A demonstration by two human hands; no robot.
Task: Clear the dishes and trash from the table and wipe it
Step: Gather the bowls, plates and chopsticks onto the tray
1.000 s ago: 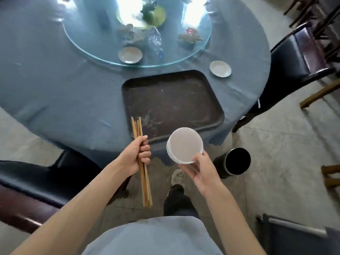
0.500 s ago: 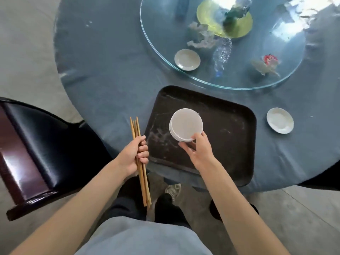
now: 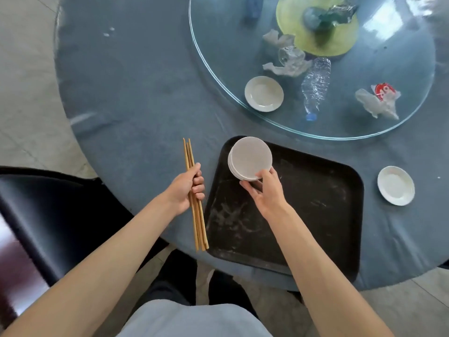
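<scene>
We see a round table under a blue-grey cloth (image 3: 136, 93), with a round clear glass turntable (image 3: 218, 57) on it. On the glass: a small white ceramic saucer (image 3: 264, 93), a crushed clear plastic bottle with a blue cap (image 3: 315, 86), crumpled white tissues (image 3: 289, 62), a wad of white paper with a red wrapper (image 3: 379, 100), and a yellow-green round mat (image 3: 340, 37) with something dark and blurred on top. A second small white saucer (image 3: 396, 185) sits on the cloth just right of a dark rectangular plastic tray (image 3: 315, 215), whose scuffed floor has whitish smears. A black padded chair (image 3: 48, 215) stands at lower left, near the table edge.

Our right hand (image 3: 266, 192) grips a stack of small round white plates (image 3: 250, 158) at its near rim, thumb on top, fingers beneath; the stack is over the tray's far left corner, and we can't tell if it touches. Our left hand (image 3: 185, 188) is curled round a bundle of long tan wooden chopsticks (image 3: 195, 198), over the cloth just left of the tray.
</scene>
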